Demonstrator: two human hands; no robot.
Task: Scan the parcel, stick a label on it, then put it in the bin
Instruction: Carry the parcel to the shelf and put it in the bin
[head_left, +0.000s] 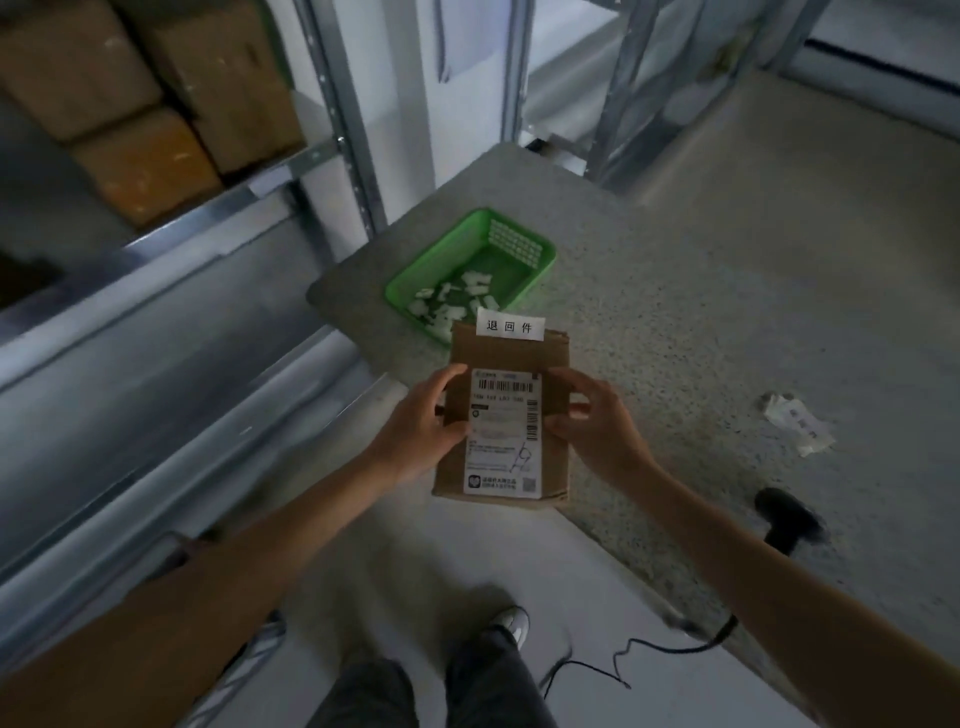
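Two bare hands grip a cardboard parcel (504, 415) at the near edge of a speckled worktop (701, 322): the left hand (423, 421) clasps its nine o'clock side, the right hand (597, 421) its three o'clock side, fingers curled onto the shipping label (503, 434). A small white label (510, 325) printed with three characters sits at the parcel's twelve o'clock edge. A green basket (457, 249) of white slips lies just beyond at eleven o'clock; a black scanner (789, 517) rests at four o'clock.
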